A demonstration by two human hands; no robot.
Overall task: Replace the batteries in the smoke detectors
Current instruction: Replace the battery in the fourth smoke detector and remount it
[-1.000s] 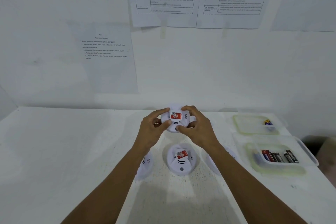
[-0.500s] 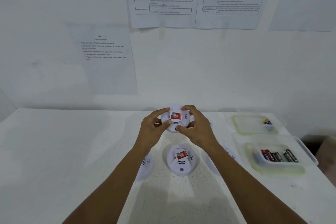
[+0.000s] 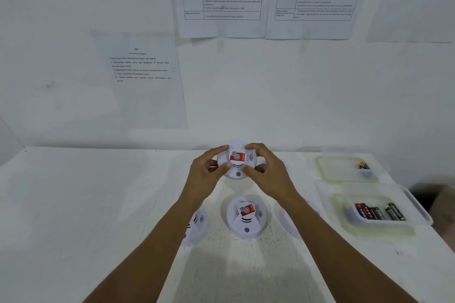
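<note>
While held over the table (image 3: pixel 98 204), the detector (image 3: pixel 236 166) faces the camera: round, label (image 3: pixel 237 156) running 9-to-3, button (image 3: pixel 238 174) at 6. The left hand (image 3: pixel 205 174) pinches its 9 o'clock rim, the right hand (image 3: pixel 269 174) its 3 o'clock rim, fingers curled. A second detector (image 3: pixel 246 219) lies at 6, batteries (image 3: pixel 379 211) at 4.

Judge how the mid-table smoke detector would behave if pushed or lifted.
The smoke detector looks like a rigid disc lying flat on the table, so it would probably slide, not roll or tip. Its smooth shell may be slippery. The left hand and right hand grip the held detector by its rim, suggesting a wide grip suits.
</note>
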